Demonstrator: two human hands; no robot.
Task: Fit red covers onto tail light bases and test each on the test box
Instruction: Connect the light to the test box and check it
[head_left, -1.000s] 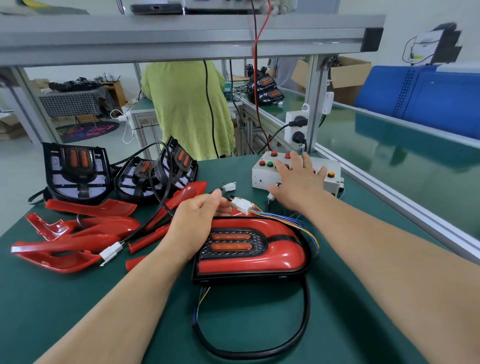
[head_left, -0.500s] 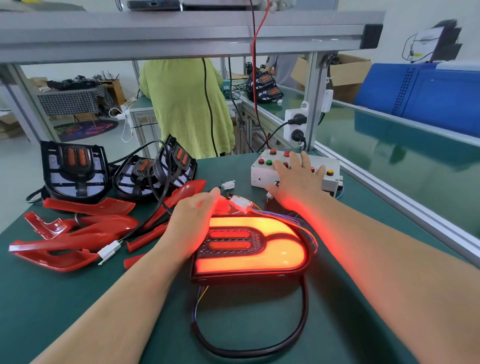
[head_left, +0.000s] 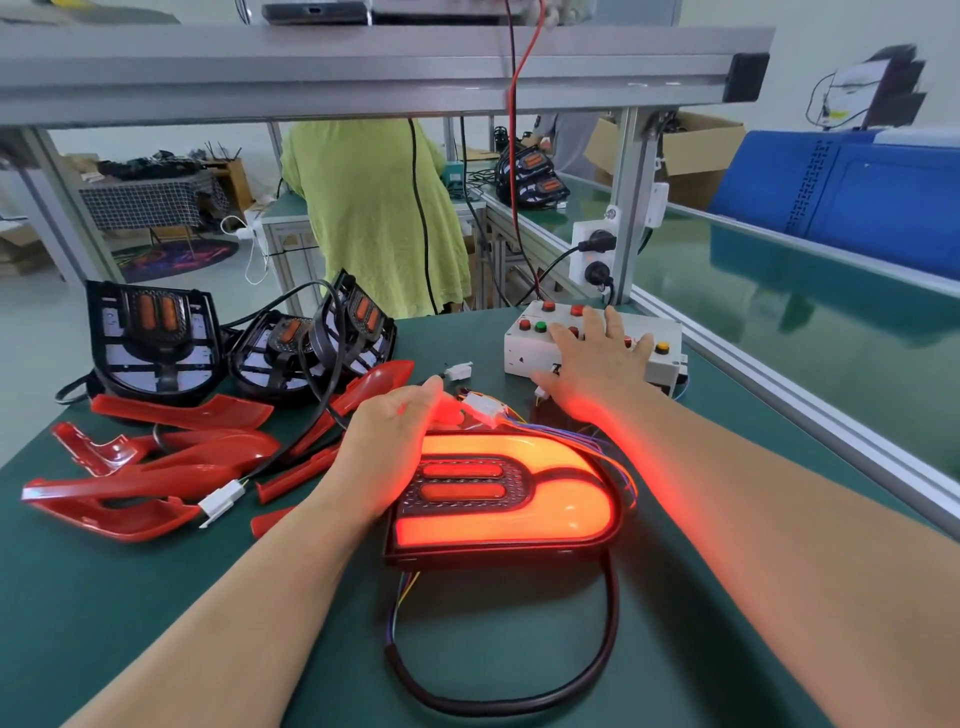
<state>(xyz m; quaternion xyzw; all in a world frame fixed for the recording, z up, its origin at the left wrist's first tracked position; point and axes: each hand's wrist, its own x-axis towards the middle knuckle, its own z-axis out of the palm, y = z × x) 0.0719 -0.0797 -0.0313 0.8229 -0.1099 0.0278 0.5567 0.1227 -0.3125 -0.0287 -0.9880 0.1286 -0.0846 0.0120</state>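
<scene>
The tail light (head_left: 498, 501) was dark a second ago; now it glows red on the worktop (head_left: 156, 597), just in front of the test box (head_left: 519, 356). Your right hand (head_left: 592, 361) lies spread on the box's buttons (head_left: 541, 327). Your left hand (head_left: 389, 441) rests flat on the light. This one likely passes.

- Your left hand (head_left: 387, 447) rests flat on the left end of the glowing tail light (head_left: 504, 499).
- Your right hand (head_left: 592, 358) spreads, fingers straight, over the test box (head_left: 524, 348) just beyond the tail light.
- Loose red covers (head_left: 156, 483) lie left of the tail light, and bare bases (head_left: 150, 343) stand beyond-left of it.
</scene>
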